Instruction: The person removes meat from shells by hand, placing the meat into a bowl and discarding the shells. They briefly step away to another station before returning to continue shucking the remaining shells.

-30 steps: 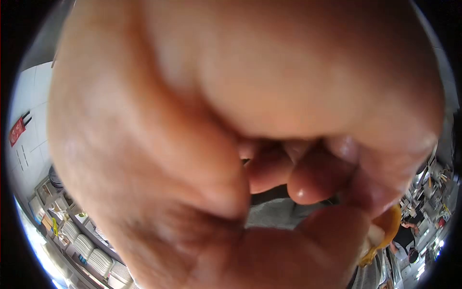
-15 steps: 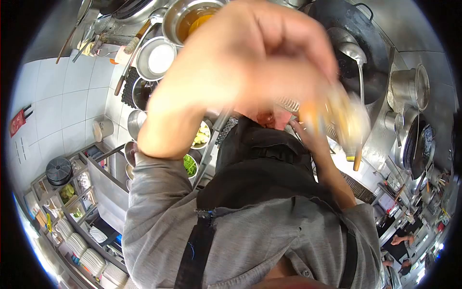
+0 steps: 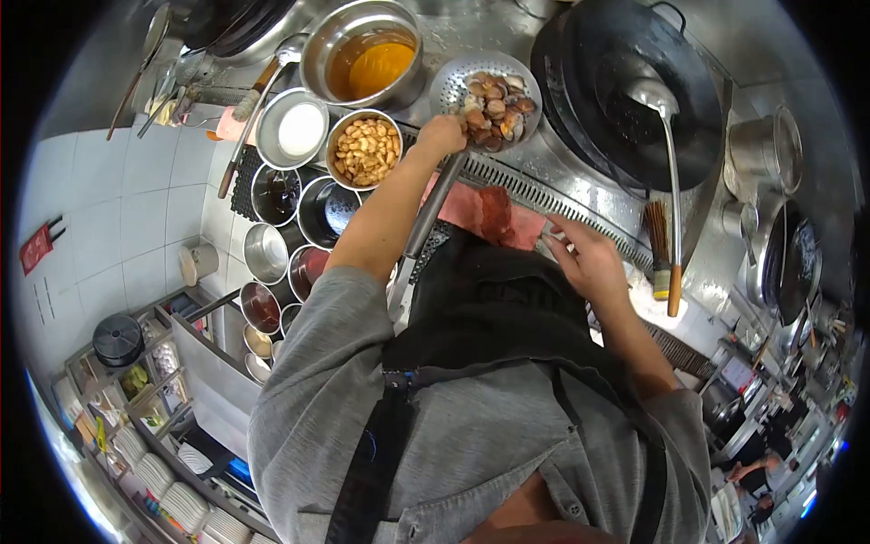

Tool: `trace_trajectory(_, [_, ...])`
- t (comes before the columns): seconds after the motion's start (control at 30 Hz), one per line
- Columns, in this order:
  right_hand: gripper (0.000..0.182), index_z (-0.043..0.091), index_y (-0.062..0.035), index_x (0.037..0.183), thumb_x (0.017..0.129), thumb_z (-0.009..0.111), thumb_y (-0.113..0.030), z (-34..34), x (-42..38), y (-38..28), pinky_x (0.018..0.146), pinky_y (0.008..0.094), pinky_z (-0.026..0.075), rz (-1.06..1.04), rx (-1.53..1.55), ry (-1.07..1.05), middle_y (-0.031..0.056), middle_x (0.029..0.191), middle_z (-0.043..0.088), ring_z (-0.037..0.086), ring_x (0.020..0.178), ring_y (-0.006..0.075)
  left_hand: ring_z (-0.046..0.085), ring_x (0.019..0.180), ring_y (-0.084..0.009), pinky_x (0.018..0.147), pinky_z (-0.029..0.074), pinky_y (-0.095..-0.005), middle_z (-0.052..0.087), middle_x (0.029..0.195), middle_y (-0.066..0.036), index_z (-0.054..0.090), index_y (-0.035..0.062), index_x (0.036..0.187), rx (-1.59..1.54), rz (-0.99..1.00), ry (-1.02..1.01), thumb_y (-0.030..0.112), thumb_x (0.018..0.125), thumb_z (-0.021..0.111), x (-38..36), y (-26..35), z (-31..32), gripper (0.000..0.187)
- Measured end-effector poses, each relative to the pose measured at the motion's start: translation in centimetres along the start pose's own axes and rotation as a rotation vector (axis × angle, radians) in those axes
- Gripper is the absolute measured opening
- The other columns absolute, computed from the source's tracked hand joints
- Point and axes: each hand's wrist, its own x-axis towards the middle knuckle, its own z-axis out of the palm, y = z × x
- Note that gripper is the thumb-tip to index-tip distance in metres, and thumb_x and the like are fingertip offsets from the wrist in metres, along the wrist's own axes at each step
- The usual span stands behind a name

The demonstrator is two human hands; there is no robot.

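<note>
My left hand (image 3: 441,136) is at the near left rim of a perforated strainer (image 3: 449,83), its fingers curled against a pile of brown clams (image 3: 497,111); whatever they hold is hidden. The strainer's handle (image 3: 433,207) slopes down toward my apron. Along the counter's front edge lies a pink cloth (image 3: 458,204) with a darker red, folded piece (image 3: 496,213) on top. My right hand (image 3: 589,258) rests at the right end of this cloth, thumb and forefinger apart. A black wok (image 3: 580,82) stands beyond it, with a metal ladle (image 3: 651,92) lying across it.
Left of the strainer are a pot of orange liquid (image 3: 381,71), a bowl of peeled nuts or cloves (image 3: 366,150) and several metal seasoning pots (image 3: 265,252). A bamboo brush (image 3: 656,231) lies beside the wok. Stacked plates (image 3: 186,503) fill a shelf at lower left. Other people (image 3: 757,467) are far right.
My left hand has gone from close before the camera, with a blurred thing by its fingers, down to the clams. The strainer is now uncovered. My right hand has shifted slightly right.
</note>
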Motion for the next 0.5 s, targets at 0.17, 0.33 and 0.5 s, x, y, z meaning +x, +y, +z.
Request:
trace_trajectory(0.17, [0.028,0.065,0.0030,0.093,0.071,0.077,-0.010,-6.6,0.4,-11.3,0.061,0.0357,0.055,-0.790,0.143,0.065,0.0171,0.086,0.067,0.068,0.073,0.0289,0.061,0.102,-0.0352,0.087,0.050,-0.0448,0.061,0.115,-0.016,0.060,0.0144,0.113,0.170,-0.091,0.082,0.018,0.083,0.053,-1.1,1.7,1.2,0.031])
trace_trajectory(0.33, [0.022,0.069,-0.0062,0.084,0.069,0.076,-0.022,-8.1,-1.2,-17.1,0.048,0.0304,0.053,-0.862,0.163,0.207,0.0097,0.075,0.067,0.064,0.055,0.0190,0.063,0.097,-0.0335,0.084,0.051,-0.0435,0.061,0.110,-0.018,0.064,0.0097,0.106,0.204,-0.061,0.231,0.019,0.089,0.047,-1.1,0.4,1.8,0.026])
trace_trajectory(0.5, [0.019,0.068,-0.0055,0.082,0.070,0.076,-0.017,-7.5,-1.1,-17.4,0.050,0.0303,0.053,-0.911,0.194,0.199,0.0088,0.075,0.068,0.065,0.057,0.0187,0.066,0.086,-0.0267,0.075,0.051,-0.0370,0.066,0.092,-0.013,0.066,0.0035,0.100,-0.386,-0.161,0.325,0.022,0.085,0.061,-2.6,0.0,0.7,0.024])
